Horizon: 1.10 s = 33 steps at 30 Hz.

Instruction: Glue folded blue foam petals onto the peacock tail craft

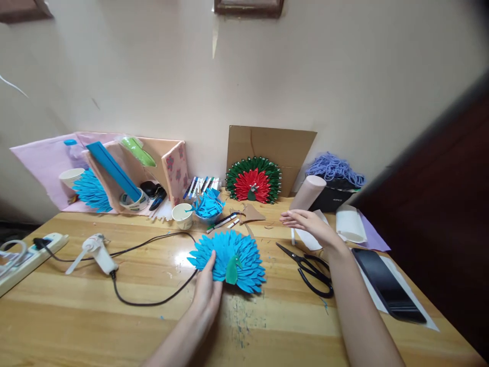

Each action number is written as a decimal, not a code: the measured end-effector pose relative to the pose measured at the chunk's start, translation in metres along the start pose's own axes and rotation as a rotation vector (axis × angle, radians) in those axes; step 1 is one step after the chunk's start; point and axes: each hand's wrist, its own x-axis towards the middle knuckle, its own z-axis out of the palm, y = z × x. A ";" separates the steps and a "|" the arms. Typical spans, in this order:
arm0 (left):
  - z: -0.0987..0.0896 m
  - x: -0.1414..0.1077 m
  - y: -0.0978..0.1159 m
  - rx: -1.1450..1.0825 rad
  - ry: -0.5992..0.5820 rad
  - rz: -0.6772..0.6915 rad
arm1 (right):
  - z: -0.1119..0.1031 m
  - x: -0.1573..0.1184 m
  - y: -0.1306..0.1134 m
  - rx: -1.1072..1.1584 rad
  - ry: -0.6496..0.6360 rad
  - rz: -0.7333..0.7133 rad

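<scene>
My left hand [208, 283] grips a blue peacock craft [217, 255] by its lower left edge, thumb on the front and the other fingers behind. The craft is a fan of layered pointed blue pieces with a green bird body [232, 270] at its lower middle. It is tilted up above the table. My right hand [307, 224] is raised at the right, fingers stretched out, in front of a pale pink roll [308, 191]. A small white stick [293, 236] shows just below those fingers; I cannot tell whether they touch it. Black-handled scissors [311, 270] lie open beneath the right hand.
A white glue gun [100, 255] with a black cord lies left, near a power strip [34, 257]. Behind are a paper cup [182, 216], a bowl of blue pieces [208, 205], markers [202, 187] and a red-green peacock craft [252, 183]. A phone [387, 285] lies right.
</scene>
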 end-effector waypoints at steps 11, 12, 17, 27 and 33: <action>-0.039 -0.031 0.017 0.170 -0.375 -0.676 | 0.084 0.037 0.044 -0.403 -0.015 -0.329; -0.043 -0.032 0.020 0.192 -0.406 -0.728 | 0.092 0.040 0.044 -0.430 -0.042 -0.357; -0.053 -0.033 0.031 0.323 -0.488 -0.769 | 0.137 0.052 0.032 -0.611 -0.222 -0.556; -0.063 -0.007 0.078 0.598 -0.380 -0.207 | 0.193 0.064 0.032 -0.965 -0.390 -0.854; -0.057 0.022 0.080 0.670 -0.218 0.061 | 0.194 0.045 0.026 -0.963 -0.383 -0.982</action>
